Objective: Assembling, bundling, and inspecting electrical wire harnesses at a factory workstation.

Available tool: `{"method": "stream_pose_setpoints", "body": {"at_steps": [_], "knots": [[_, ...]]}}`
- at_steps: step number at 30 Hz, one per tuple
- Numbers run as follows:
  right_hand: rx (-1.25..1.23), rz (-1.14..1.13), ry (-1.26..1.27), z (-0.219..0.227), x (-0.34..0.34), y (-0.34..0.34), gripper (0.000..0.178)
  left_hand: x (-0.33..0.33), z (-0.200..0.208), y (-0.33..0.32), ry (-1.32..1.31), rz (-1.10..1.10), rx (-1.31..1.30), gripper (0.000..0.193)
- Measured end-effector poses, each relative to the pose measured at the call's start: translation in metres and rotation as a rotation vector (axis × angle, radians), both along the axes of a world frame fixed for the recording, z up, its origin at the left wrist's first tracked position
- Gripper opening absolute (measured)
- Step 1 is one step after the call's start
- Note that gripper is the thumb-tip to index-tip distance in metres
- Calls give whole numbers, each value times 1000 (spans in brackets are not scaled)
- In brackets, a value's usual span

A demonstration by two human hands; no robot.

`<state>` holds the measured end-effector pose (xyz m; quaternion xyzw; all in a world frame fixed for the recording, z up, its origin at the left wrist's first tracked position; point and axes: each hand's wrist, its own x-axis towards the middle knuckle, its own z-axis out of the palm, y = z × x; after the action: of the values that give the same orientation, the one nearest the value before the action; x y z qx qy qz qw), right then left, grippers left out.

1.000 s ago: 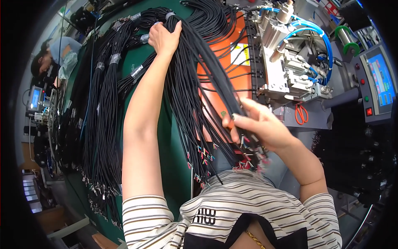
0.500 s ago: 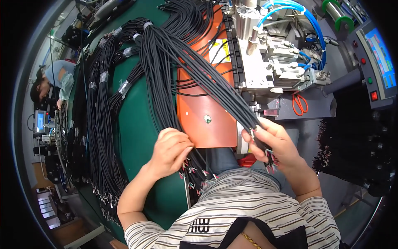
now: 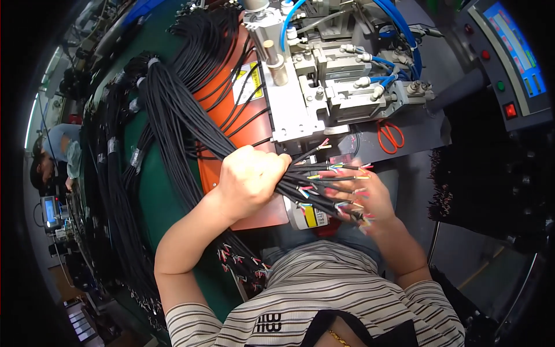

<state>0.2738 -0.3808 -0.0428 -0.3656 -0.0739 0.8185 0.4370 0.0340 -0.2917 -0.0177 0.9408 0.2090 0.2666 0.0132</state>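
Observation:
My left hand [image 3: 247, 180] is closed in a fist around a bundle of black cables [image 3: 193, 124] a short way from their ends. Beyond the fist the cables fan out to the right, and their stripped ends [image 3: 307, 191] show thin red, white, yellow, green and blue wires. Just behind these ends is my right hand [image 3: 374, 199], blurred by motion. Its fingers look stretched out and apart, partly hidden by the wire ends, and not closed on them. More cables from the same mass hang down left of my lap, their ends [image 3: 240, 263] bare.
An orange sheet [image 3: 254, 217] lies under the cables beside a metal machine [image 3: 289, 110] with blue air hoses. Red-handled scissors [image 3: 390, 137] rest on the grey bench. A control panel [image 3: 511, 69] stands at right; more cable bundles [image 3: 110, 191] cover the green table, with another person [image 3: 60, 141] beyond.
My left hand has moved right and up and now grips the bundle that my right hand held. My right hand has let go, and the cable ends have spread into a fan.

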Motion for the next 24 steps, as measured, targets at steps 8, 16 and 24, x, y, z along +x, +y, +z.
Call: {"method": "stream_pose_setpoints", "body": {"at_steps": [8,16,24], "knots": [[546,-48,-319,-16,-19,28,27,16,-1,-16,-105,125,-186,29],[622,39,-72,-15,-13,40,26,-5,-6,10,-273,-50,-913,31],[1032,-55,-514,-16,-17,47,11,6,9,11,-166,-127,-760,33]]}}
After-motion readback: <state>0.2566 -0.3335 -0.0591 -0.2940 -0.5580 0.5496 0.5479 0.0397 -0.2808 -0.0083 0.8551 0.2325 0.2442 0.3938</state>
